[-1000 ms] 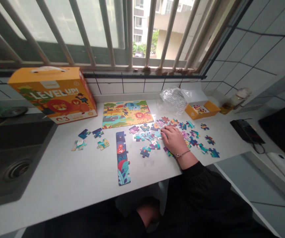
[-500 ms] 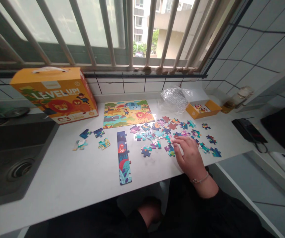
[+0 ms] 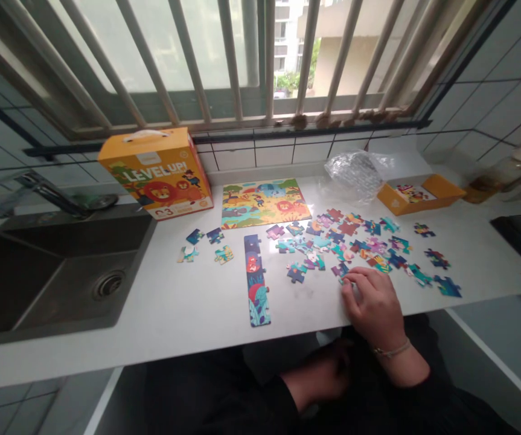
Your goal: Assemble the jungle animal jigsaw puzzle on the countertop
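Observation:
My right hand (image 3: 374, 302) rests low over the counter's front part, thumb and fingers bent together in a pinch at the edge of a purple and teal puzzle piece (image 3: 340, 270). The fingertips partly cover that piece. Below the counter edge, my left hand (image 3: 330, 374) hangs in shadow over my lap, its fingers blurred. Several loose puzzle pieces (image 3: 321, 243) lie spread beyond and around my right hand. Left of them stands a joined vertical strip of puzzle (image 3: 256, 281), dark blue on top with red and teal shapes. Another small group of pieces (image 3: 188, 254) lies farther left.
A finished-looking animal picture board (image 3: 267, 202) lies at the back. Behind it are a yellow lion box (image 3: 160, 175), crumpled clear plastic wrap (image 3: 353, 175) and an open yellow box (image 3: 423, 196). A sink (image 3: 74, 278) is at left; a dark device (image 3: 520, 238) lies at right.
The view has swung left, so everything sits farther right in it. My right hand has come down and nearer, its fingertips now at the purple and teal piece. My left hand shows more.

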Demonstrator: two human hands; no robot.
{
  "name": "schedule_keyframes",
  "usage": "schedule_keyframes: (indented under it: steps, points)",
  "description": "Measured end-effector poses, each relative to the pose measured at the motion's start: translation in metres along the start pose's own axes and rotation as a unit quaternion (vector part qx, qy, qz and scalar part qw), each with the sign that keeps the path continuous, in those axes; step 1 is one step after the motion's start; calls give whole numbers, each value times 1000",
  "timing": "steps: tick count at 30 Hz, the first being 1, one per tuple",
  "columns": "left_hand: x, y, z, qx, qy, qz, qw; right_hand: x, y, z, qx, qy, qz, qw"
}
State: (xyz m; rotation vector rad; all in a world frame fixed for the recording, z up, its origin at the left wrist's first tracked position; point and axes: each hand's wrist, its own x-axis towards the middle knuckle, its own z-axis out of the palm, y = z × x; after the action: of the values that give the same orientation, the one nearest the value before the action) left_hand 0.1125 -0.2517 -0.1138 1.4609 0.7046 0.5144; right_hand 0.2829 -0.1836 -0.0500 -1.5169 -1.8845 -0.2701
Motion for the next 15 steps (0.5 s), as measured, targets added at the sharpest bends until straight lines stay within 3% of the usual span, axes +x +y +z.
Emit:
schedule_keyframes:
  steps: [6,10,15]
  points:
    - [6,-8,16,-114,-14,35,993,-1,-9,3,-20,-4,8,1000]
    - [14,-16,29,-182,5,5,983,1,-12,4,-25,-2,26,999]
    - [36,-21,41,-125,72,7,989,2,-13,3,-23,-12,46,999]
